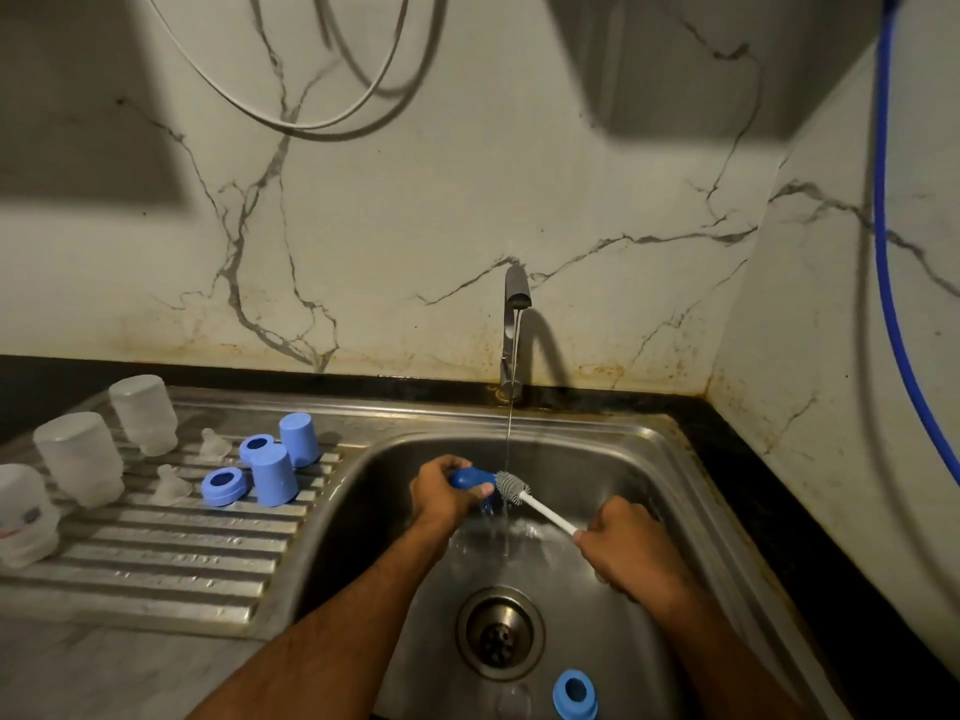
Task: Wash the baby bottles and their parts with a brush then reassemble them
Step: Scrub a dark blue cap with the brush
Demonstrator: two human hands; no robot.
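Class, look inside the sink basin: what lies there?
Inside the sink: drain, blue ring, running water, both hands scrubbing a blue cap with the brush. The cap's inside is hidden.

The sink (pixel 597 449) and its ribbed draining board (pixel 171 553) look like brushed steel, dull and scuffed, wet and shiny only where water pools. The bottles (pixel 78 457) are frosted, cloudy plastic, the caps (pixel 274 475) and rings (pixel 223 485) smooth matt blue plastic. The brush (pixel 511 486) has grey rubbery bristles on a glossy white plastic handle; the wall (pixel 467 200) is veined, marble-like, rust-stained low down.
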